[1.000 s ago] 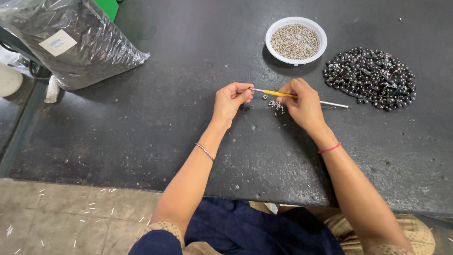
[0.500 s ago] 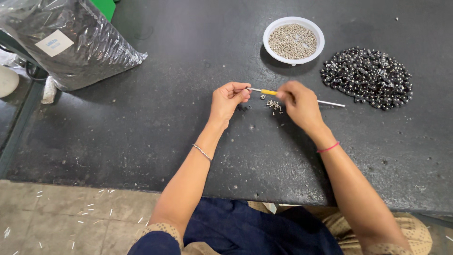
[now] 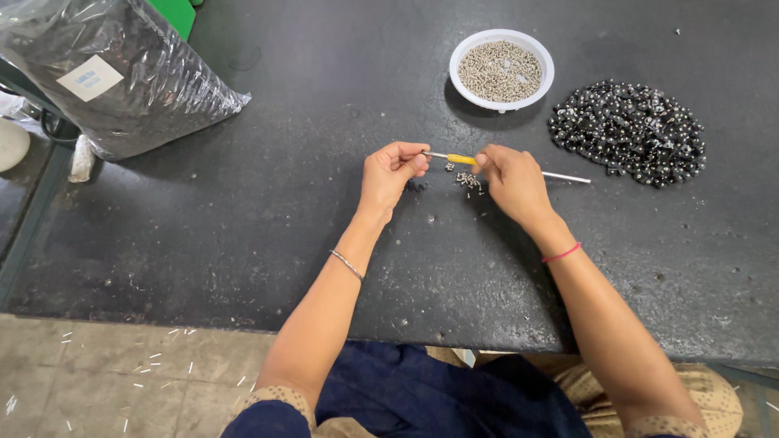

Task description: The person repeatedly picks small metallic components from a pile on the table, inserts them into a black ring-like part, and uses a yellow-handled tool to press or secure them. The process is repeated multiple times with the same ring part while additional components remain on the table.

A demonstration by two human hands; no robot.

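My right hand (image 3: pixel 513 183) pinched the thin yellow-banded rod (image 3: pixel 462 159) level just above the table (image 3: pixel 243 227) — left hand (image 3: pixel 389 172) closed fingertips on its tip, steadying — small loose pieces (image 3: pixel 468 180) right below.

Right hand (image 3: pixel 513 180) covers the middle of the thin rod (image 3: pixel 566 177); only the yellow section and the white end show. Left hand (image 3: pixel 391 173) fingertips hide the rod's metal tip, so what they pinch is unreadable. Small loose parts (image 3: pixel 467 179) between the hands too small to identify. Plastic bag (image 3: pixel 114 73) cut off by top and left edges; contents obscured by glare. Desk (image 3: pixel 243 243) runs off the top and right. White object (image 3: pixel 11 144) at the left edge is cropped.
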